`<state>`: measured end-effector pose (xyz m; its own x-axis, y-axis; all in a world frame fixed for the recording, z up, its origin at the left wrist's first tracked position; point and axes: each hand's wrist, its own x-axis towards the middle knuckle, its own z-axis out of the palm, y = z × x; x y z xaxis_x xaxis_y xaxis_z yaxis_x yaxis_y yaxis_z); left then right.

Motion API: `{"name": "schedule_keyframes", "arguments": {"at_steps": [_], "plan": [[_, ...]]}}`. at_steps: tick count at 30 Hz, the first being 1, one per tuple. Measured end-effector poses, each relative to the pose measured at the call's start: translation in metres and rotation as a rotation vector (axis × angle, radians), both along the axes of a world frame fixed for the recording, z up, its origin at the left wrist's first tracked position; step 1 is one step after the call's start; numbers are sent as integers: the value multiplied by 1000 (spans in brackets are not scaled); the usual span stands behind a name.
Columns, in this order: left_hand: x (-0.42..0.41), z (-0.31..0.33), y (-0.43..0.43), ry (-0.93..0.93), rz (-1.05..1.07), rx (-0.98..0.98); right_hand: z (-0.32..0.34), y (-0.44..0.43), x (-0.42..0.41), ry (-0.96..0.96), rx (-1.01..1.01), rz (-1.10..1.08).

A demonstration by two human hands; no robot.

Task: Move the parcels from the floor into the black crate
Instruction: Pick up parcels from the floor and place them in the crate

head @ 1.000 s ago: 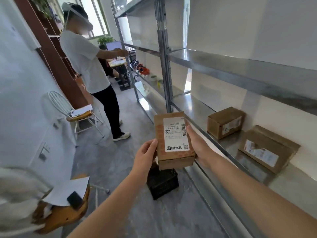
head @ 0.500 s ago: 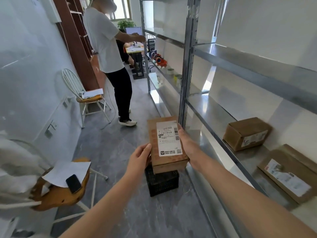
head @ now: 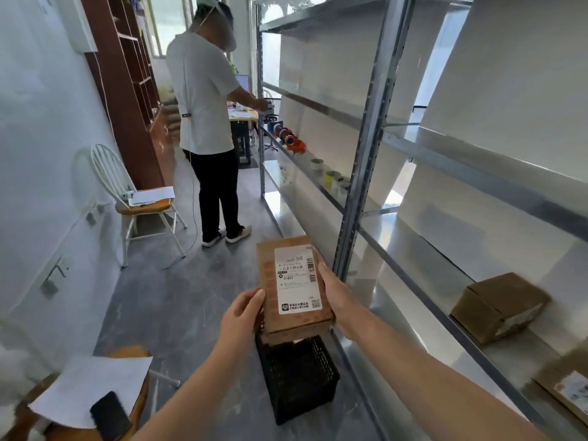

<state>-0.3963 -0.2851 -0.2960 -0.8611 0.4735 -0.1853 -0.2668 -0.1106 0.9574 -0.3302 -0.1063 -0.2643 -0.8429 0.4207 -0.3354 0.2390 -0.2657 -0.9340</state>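
Standing along the right, a metal shelf flanks the black crate on the floor; above the crate a labelled parcel is clasped between left hand and right hand.

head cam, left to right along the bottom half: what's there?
phone on paper → left hand → parcel held over the black crate → right hand → brown box on the shelf

Parcel: matt brown cardboard, glossy white paper label. Crate: black plastic lattice. Shelf: shiny bare metal. Floor: smooth grey stone-look.
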Motion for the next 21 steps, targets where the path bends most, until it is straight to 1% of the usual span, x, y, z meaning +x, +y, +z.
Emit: {"name": "schedule_keyframes", "arguments": {"at_steps": [5,8,14,18,21], "plan": [[-56,-4,-10,7,-36,9,-4,-14,-48,-8,-77,-48],[-73,-14,-12,-1,-46,-15,-12,-18,-63,4,-93,-24],[-97,-24,-5,-4,-53,-61,-17,-11,-88,34,-21,12],[-116,-23,5,-6,-43,-62,-24,3,-108,59,-45,43],[-131,-26,17,-16,-50,-65,-30,19,-130,32,-9,52]]}}
